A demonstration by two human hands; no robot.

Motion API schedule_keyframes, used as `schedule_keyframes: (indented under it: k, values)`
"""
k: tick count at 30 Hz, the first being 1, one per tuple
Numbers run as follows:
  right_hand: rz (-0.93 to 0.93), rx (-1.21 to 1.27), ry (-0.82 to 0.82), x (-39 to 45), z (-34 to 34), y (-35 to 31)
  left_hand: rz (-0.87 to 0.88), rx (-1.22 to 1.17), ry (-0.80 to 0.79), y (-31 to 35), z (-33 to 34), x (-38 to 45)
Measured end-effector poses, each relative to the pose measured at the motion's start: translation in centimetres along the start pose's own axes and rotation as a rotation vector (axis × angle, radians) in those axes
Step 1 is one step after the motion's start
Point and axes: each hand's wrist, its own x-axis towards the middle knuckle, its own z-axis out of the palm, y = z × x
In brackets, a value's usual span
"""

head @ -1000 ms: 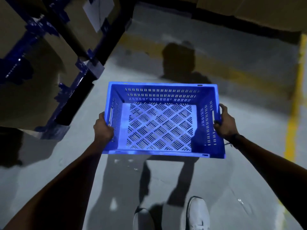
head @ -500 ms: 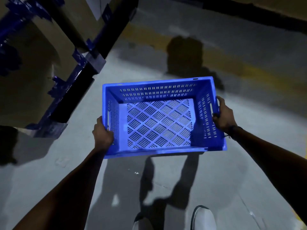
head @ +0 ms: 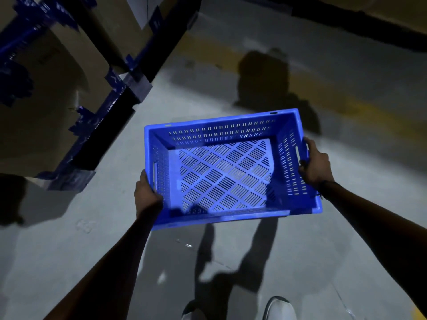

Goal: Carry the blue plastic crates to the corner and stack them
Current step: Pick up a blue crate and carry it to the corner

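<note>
Fingers of left hand (head: pixel 147 195) and right hand (head: pixel 315 166) curl around opposite short walls of empty blue crate (head: pixel 225 172), held level above floor (head: pixel 346 204) for carrying.

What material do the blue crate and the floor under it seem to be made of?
The blue crate looks like moulded plastic with a smooth, slightly glossy finish: uniform colour, slotted walls and a lattice bottom. The floor appears to be concrete, grey and matt, with faint scuffs and a worn yellow painted line, though the dim light leaves this uncertain.
</note>
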Motion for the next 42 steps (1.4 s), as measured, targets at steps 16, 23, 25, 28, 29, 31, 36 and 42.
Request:
schedule_keyframes:
  k: [16,23,25,28,29,31,36,42]
  values:
    - [0.021,-0.135,-0.156,-0.3,-0.1,-0.6,-0.003,0.291,-0.2,0.2,-1.7,0.3]
    - [-0.21,-0.184,-0.1,-4.4,-7.1,-5.6,0.113,0.294,-0.14,5.5,-8.6,-5.3]
    - [-0.222,-0.174,-0.111,-6.8,-10.2,-7.9,0.136,0.252,-0.129,7.7,-11.7,-8.0]
    - [-0.283,-0.145,-0.13,-11.5,-15.2,-11.6,0.174,0.197,-0.099,11.2,-16.9,-13.1]
    - [-0.3,-0.122,-0.131,-13.3,-16.9,-12.9,0.18,0.174,-0.087,12.3,-18.8,-15.0]
    - [-0.319,-0.08,-0.13,-17.0,-20.4,-15.2,0.203,0.134,-0.063,14.1,-22.2,-18.9]
    - [-0.425,-0.038,-0.108,-27.3,-29.7,-19.4,0.263,0.095,-0.014,18.0,-30.6,-28.7]
    - [-0.461,-0.03,-0.066,-38.9,-40.4,-20.4,0.403,0.09,0.056,21.4,-39.9,-41.0]
